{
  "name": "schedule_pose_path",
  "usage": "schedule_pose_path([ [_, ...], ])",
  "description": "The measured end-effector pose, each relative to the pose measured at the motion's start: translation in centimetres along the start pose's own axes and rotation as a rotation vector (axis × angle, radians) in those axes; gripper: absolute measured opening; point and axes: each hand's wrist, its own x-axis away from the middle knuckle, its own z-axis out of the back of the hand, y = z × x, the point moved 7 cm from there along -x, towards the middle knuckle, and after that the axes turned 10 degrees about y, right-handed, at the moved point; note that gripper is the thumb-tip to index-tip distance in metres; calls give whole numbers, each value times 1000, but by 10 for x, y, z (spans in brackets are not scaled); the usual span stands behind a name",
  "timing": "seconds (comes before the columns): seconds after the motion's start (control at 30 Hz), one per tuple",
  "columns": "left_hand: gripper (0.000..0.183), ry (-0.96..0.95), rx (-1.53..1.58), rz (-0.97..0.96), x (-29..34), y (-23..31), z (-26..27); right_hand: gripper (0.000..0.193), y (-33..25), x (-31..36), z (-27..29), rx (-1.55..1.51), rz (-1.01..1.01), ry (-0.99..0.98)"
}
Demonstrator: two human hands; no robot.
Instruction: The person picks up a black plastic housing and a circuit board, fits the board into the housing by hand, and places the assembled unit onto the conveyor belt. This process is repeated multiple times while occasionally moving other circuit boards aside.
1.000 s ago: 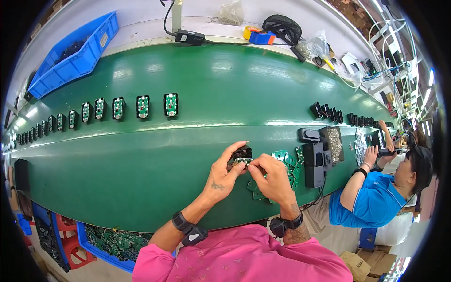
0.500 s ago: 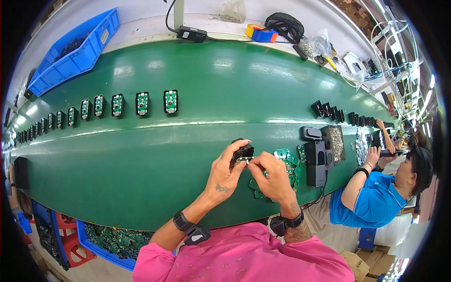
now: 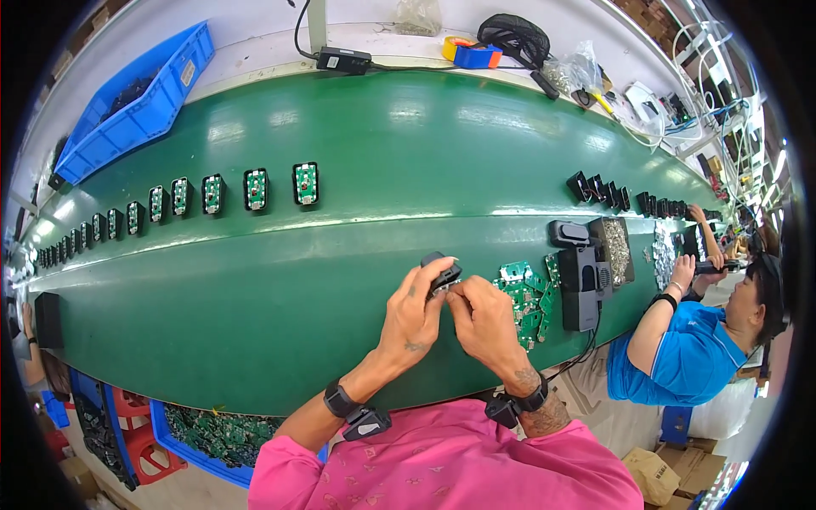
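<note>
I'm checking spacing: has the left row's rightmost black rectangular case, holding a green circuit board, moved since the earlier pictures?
No: the case stays put behind the pale seam in the green tabletop; the view shifted.

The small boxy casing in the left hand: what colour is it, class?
The small boxy casing is black; the head view shows it best.

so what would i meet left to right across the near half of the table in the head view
Black block, left hand, right hand, loose green boards, black device, small silvery parts, scattered pale pieces
</note>
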Motion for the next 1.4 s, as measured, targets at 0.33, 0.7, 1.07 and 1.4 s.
schedule_pose_path([
  [0.33,54,-84,479,461,-8,-27,1,17,41,5,-12,-420,-506,-85],
  [0.7,61,-221,513,494,-6,-19,-10,16,35,12,0,-724,-523,27],
  [1.07,49,35,29,44,-10,-12,6,23,28,5,-8,-616,-639,-194],
  [1.4,55,63,3,94,-11,-9,11,25,11,-12,7,-197,-250,0],
])
